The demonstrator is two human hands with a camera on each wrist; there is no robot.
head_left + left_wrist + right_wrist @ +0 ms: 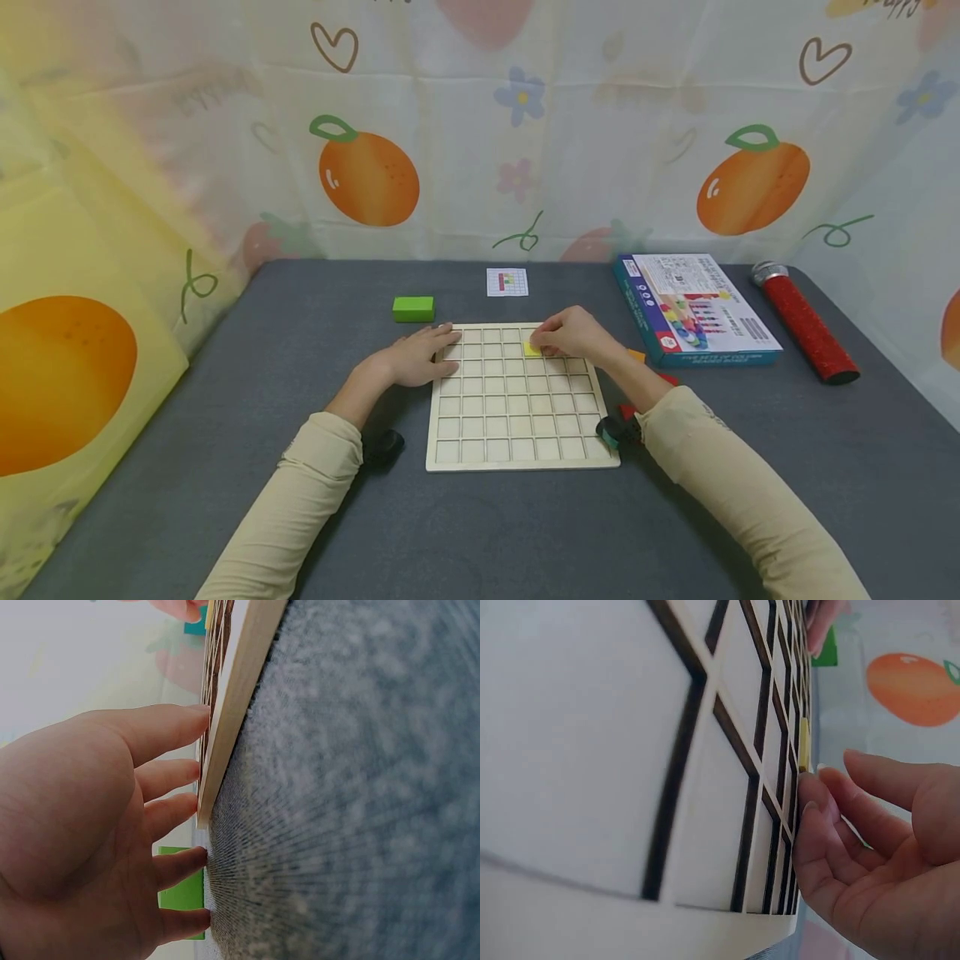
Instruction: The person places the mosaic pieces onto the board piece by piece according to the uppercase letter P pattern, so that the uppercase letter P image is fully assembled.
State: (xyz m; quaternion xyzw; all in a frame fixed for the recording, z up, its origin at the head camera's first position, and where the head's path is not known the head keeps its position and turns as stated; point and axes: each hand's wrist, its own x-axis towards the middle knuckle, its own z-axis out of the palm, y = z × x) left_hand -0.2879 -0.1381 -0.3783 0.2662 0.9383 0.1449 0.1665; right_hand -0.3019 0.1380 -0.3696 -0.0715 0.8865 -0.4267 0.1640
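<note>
Tile [531, 350] is near 12 o'clock on the board [522, 466]. Right hand [573, 333] has fingers bunched at it, can't tell if pinching; a clumsy nudge could tilt it. Left hand [422, 357], fingers spread, touches 10 o'clock; lift off and the board might slide.

Table [187, 492]: grid board [519, 396] at ctr. L hand [417, 356] on its far-L edge; R hand [573, 333] over far-R sect., tile [532, 350] at fingertips. Block [413, 309] just off board's far-L corner; card [507, 282] behind board, R of block. Box [697, 308] R of card, mic [806, 325] R of box. Loose pcs. [669, 379] R of board, partly behind R forearm.
</note>
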